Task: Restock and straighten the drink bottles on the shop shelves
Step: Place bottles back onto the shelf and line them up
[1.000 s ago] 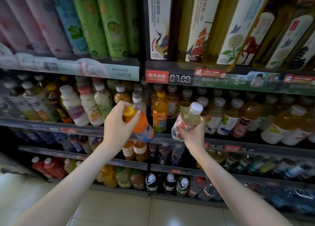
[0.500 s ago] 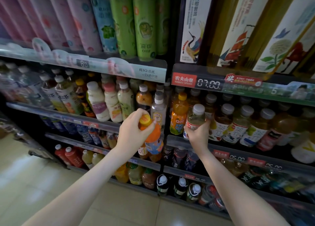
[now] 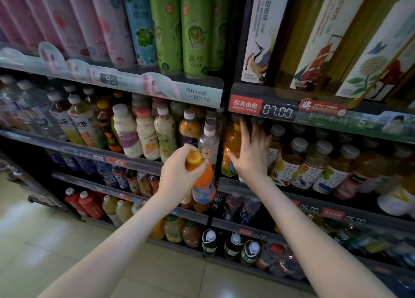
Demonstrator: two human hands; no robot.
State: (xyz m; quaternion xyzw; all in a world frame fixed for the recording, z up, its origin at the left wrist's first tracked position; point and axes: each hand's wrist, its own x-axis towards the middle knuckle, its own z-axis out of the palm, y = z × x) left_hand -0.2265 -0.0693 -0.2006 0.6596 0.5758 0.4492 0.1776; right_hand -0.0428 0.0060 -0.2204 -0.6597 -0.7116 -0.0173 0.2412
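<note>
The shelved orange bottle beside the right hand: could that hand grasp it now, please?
Probably yes: the right hand is open, empty and right beside the shelved orange bottle, with nothing between them.

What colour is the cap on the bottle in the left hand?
The cap is yellow, clearest in head view.

Middle shelf full across front row. Right hand spread flat in narrow slot between orange bottle and tea bottles; both just beside it, little side room. Price rail sits low over caps, so headroom tight. Clear bottle and milk bottles block left section. Left hand grips held bottle out in front of shelf edge, open air around. Floor open at lower left. Lower shelves packed too.
</note>
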